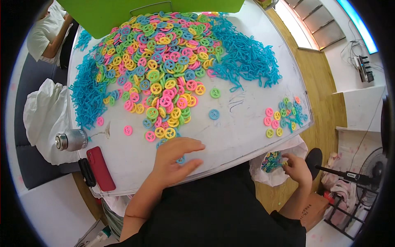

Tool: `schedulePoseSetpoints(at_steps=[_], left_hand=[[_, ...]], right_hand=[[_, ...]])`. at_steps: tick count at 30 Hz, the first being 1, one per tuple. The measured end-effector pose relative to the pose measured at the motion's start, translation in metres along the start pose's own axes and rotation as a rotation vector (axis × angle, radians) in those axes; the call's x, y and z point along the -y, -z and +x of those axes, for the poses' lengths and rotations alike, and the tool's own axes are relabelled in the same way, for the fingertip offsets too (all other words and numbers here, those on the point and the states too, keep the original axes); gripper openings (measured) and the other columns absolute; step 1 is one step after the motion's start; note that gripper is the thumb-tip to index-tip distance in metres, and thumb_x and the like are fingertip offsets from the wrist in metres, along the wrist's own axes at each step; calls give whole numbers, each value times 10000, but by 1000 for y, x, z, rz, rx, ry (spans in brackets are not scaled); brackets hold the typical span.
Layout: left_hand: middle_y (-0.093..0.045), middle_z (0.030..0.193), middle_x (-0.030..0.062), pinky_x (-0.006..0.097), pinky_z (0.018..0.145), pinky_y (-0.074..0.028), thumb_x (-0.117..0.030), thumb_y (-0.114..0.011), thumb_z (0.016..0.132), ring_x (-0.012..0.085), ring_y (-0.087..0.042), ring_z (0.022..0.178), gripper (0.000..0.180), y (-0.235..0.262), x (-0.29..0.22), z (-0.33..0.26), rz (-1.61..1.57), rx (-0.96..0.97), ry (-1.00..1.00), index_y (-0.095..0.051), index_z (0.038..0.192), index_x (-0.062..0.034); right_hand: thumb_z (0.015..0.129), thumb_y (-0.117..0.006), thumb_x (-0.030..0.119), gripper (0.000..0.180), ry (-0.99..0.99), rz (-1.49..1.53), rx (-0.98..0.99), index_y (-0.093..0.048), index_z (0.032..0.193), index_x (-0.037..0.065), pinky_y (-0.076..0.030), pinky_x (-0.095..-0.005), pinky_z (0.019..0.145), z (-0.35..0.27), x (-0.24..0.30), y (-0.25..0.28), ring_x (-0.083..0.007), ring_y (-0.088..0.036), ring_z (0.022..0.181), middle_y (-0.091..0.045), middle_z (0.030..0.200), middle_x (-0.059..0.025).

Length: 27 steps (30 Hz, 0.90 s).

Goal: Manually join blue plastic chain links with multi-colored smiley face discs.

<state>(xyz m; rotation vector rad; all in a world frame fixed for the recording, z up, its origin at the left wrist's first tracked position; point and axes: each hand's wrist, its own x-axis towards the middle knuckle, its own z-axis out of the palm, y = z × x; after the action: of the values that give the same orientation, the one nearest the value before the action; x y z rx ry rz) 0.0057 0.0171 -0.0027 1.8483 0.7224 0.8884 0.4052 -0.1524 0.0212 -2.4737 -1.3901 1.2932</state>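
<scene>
My left hand [177,159] is just above the table's near edge, thumb and fingers apart with nothing between them. Beneath it lies a small blue plastic wheel [181,160], partly covered. At the mouth of a white bag [275,178] below the table's right front edge is my right hand [298,168], fingers curled. A small yellow wheel [284,163] shows between its thumb and fingertips. Inside the bag are many coloured wheels and blue pieces [270,163]. A big heap of pink, yellow, green and blue wheels [160,70] covers the middle of the table [230,136].
Blue plastic pieces are piled right [251,55] and left [87,90] of the heap. A green bin [103,16] stands behind. Loose wheels [284,115] lie at the right; a red phone [100,168] and metal flask [72,140] are left. Another person [51,35] sits far left.
</scene>
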Motion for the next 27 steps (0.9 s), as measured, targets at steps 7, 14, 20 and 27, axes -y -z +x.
schedulePoseSetpoints(at_steps=[7,14,20,27], left_hand=[[-739,933,75,321,768,-532,2,-713,802,229,-706,875,188,-6,-5,-4,20,12,110,-727,981,-54],[-733,891,77,306,720,-529,4,-712,828,219,-703,827,142,-5,-10,-14,66,-91,125,-727,954,-59],[-730,880,69,298,693,-520,-11,-715,837,206,-697,800,119,-2,-6,-23,64,-132,211,-725,948,-54],[-724,898,65,314,727,-521,-34,-720,841,219,-689,814,124,-8,-5,-14,38,-116,125,-723,962,-60]], right_hand=[[814,-745,175,184,145,-240,-281,-717,895,11,-504,-445,665,15,69,-7,-391,-646,703,-677,776,-191],[803,-704,45,285,855,-370,-712,-695,1087,54,-514,-376,703,146,189,-19,-273,-628,899,-622,1011,-115],[767,-709,49,252,860,-543,-737,-720,1016,83,-537,-359,715,154,183,-32,-258,-613,941,-605,979,-78],[736,-730,56,149,954,-383,-566,-637,852,45,-519,-332,636,146,181,-29,-227,-618,744,-612,846,-54]])
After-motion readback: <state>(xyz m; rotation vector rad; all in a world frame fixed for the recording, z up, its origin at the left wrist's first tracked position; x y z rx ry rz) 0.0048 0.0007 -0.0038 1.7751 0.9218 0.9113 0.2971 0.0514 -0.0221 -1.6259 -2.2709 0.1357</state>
